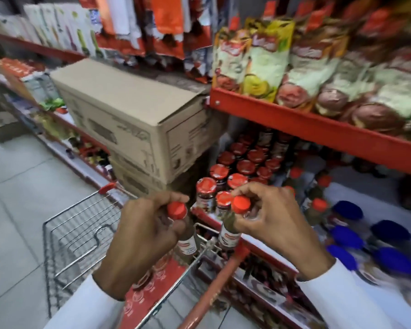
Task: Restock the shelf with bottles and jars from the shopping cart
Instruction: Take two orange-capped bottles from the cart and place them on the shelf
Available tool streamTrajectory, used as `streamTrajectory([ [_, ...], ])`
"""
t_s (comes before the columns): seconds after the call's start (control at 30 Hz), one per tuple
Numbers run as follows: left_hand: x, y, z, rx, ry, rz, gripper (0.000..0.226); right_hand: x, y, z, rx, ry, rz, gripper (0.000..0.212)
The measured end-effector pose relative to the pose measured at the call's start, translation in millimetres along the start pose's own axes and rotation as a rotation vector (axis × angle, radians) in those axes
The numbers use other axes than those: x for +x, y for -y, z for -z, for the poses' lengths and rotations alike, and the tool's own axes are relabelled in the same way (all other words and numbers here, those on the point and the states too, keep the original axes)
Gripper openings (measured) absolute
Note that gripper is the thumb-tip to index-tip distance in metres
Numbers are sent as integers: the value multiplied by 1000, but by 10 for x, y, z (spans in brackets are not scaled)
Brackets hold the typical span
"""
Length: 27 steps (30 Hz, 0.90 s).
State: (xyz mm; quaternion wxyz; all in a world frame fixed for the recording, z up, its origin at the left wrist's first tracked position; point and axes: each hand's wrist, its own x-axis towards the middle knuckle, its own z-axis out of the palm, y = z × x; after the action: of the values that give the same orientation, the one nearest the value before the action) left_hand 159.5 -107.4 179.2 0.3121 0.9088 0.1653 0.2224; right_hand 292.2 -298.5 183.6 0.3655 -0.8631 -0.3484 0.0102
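Note:
My left hand (142, 233) grips a red-capped spice bottle (185, 243) by its neck, held above the wire shopping cart (81, 238). My right hand (271, 219) holds a second red-capped bottle (230, 229) by its cap, close to the front edge of the white shelf (356, 191). Both bottles hang upright, a short gap apart. Behind them on that shelf stand rows of red-lidded jars (235, 172). To their right stand red-capped bottles (318, 205).
Stacked cardboard boxes (128, 110) stand to the left of the jars, beside the cart. Blue-lidded jars (370, 243) fill the shelf's right side. A red shelf (318, 122) above carries snack bags. The cart's red handle (223, 276) runs below my hands. Tiled floor lies at left.

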Motion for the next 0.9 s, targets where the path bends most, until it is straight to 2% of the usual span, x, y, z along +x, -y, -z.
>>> streamTrajectory([
  [0.17,379,-516,-523,-129,83,-88,35,-173,-397,459,-41,-103,-121,36],
  [0.4,783,-863,-1371,-116,218,-233,37,-300,-1010,622,-101,-198,-292,39],
  [0.6,918,-780,-1978,-79,311,-168,39,-331,-1455,448,-123,-212,-401,36],
  [0.77,882,-689,-2189,-39,340,-149,36,-320,-1623,287,-160,-196,-436,19],
  [0.9,866,-645,-2271,-78,339,-97,34,-294,-1665,225,-146,-196,-510,28],
])
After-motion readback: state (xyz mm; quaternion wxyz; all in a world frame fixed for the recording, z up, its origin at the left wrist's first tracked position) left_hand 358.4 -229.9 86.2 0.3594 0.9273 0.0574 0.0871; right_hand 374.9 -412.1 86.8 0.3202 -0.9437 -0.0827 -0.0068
